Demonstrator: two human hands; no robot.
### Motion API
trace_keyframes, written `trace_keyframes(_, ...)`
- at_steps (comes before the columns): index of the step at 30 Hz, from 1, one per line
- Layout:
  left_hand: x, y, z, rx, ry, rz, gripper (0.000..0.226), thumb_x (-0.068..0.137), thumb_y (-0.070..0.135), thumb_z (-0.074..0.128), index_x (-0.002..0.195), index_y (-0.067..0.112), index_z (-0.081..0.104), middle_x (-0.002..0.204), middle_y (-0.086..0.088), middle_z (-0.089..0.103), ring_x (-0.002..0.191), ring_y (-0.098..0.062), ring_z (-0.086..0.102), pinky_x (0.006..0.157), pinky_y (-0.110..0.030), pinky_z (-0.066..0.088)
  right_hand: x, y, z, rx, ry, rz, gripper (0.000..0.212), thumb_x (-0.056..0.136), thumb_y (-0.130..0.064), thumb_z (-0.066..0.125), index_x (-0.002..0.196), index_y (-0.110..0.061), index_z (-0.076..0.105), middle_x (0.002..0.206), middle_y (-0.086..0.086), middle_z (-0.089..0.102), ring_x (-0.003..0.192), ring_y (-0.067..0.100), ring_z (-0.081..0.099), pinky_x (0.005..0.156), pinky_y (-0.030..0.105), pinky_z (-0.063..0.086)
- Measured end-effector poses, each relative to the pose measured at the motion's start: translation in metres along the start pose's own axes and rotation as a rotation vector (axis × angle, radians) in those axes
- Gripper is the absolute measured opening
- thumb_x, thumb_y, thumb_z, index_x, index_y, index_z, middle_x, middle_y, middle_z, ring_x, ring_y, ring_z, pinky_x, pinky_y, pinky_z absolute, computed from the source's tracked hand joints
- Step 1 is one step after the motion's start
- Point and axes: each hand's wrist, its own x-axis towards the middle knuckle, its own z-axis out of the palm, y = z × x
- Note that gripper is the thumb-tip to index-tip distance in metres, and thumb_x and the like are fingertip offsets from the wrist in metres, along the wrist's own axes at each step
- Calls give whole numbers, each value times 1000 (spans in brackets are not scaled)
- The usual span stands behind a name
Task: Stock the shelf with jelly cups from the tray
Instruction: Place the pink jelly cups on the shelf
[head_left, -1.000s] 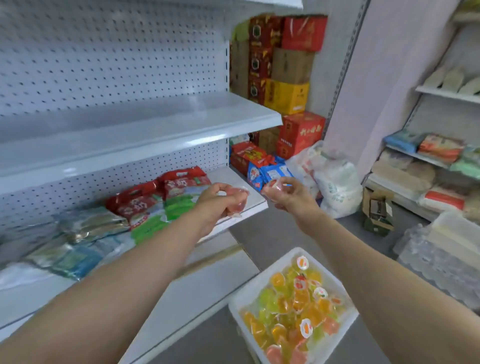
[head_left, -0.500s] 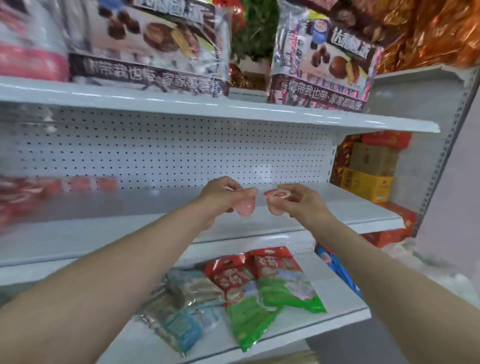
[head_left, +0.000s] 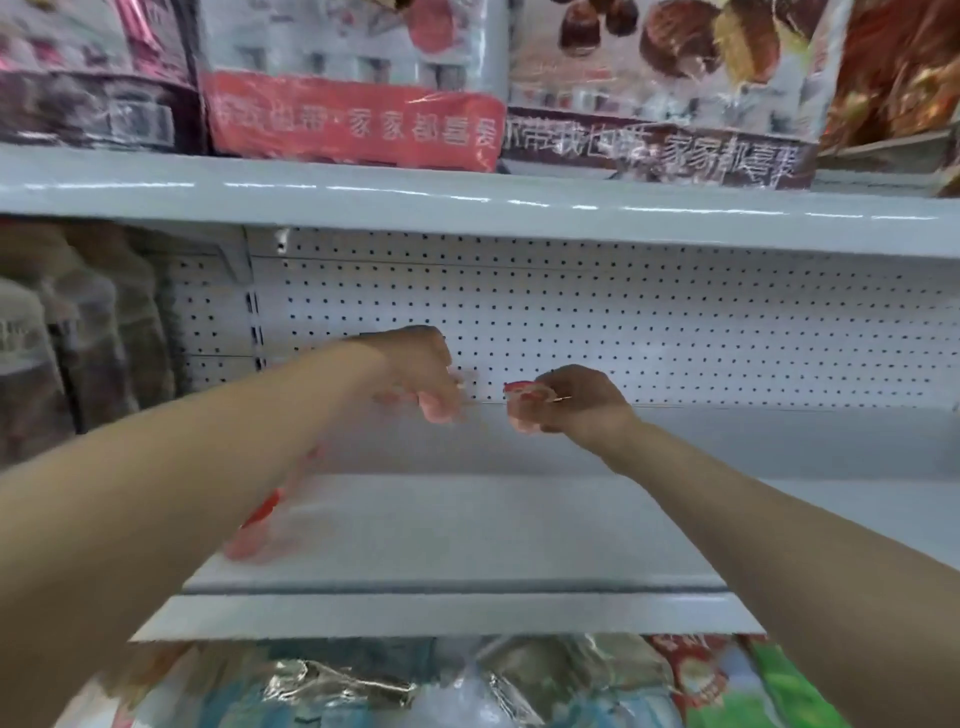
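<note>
Starting at the very bottom edge: looking at crinkly silver-and-blue foil bags (head_left: 358, 691) lying flat, with red-and-green bags (head_left: 727, 686) just to their right. Not making out any print on those, way too smeared.

Moving up to the white middle shelf (head_left: 467, 535). Catching some blurry red-and-pink blobs (head_left: 260, 525) sitting on its left part, half tucked under the left forearm. Looking like jelly cups, but not calling it for sure.

Holding both bare arms out over that shelf, hands close together but not touching. Curling the left hand (head_left: 415, 374) palm-down around a pale pink jelly cup (head_left: 439, 410), all pretty motion-blurred. Pinching a red-lidded jelly cup (head_left: 524, 400) in the right hand (head_left: 576, 402), thumb and fingers clamped on its sides, lid facing up, over the back of the shelf.

Hitting the white pegboard panel (head_left: 623, 332) behind the hands, dotted with holes. Noticing dark blurry packs (head_left: 78, 338) standing upright off to the left.

Ending on the upper shelf (head_left: 467, 200), loaded with big snack bags. Reading white characters on the red-banner bag (head_left: 353, 119), ending in 家家都喜爱. Seeing the same phrase on the dark-banner bag (head_left: 660, 145), which is showing chocolatey treats up top. Spotting an orange-red foil bag (head_left: 893, 78) at far right.
</note>
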Motion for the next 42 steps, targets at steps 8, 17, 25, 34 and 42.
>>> trace_keyframes(8, 39, -60, -10, 253, 43, -11, 36, 82, 26, 74, 99, 13, 46, 84, -2, 43, 70, -16, 42, 54, -22, 31, 52, -7, 79, -299, -93, 40, 28, 72, -39, 77, 57, -22, 60, 61, -8, 58, 66, 16, 51, 67, 22, 43)
trace_keyframes(17, 67, -87, -3, 189, 42, 25, 44, 75, 31, 82, 103, 14, 52, 99, -8, 48, 85, -21, 45, 55, -23, 36, 78, -5, 107, -288, -73, 111, 23, 74, -29, 80, 66, -24, 60, 74, -7, 63, 75, 13, 57, 78, 29, 51)
trace_keyframes(25, 76, -93, -3, 191, 38, -10, 49, 69, 33, 86, 102, 16, 54, 98, -6, 49, 83, -22, 48, 72, -28, 38, 87, 1, 115, -263, -79, 74, 23, 75, -34, 82, 80, -26, 60, 78, -12, 62, 76, 8, 59, 65, 18, 43)
trace_keyframes(34, 52, -58, -4, 183, 124, -2, 45, 77, 31, 79, 101, 14, 45, 91, -7, 52, 79, -22, 47, 65, -26, 38, 67, -4, 77, -533, -45, -63, 81, 74, -51, 78, 139, -16, 45, 131, 2, 52, 116, 19, 54, 87, 26, 41)
trace_keyframes(42, 8, 45, 32, 85, 288, 110, 61, 87, 53, 63, 127, 10, 49, 121, -7, 55, 110, -25, 54, 89, -36, 47, 6, 1, -43, -843, 127, -101, 60, 93, -56, 51, 141, -21, 43, 135, 5, 50, 129, 22, 43, 99, 39, 45)
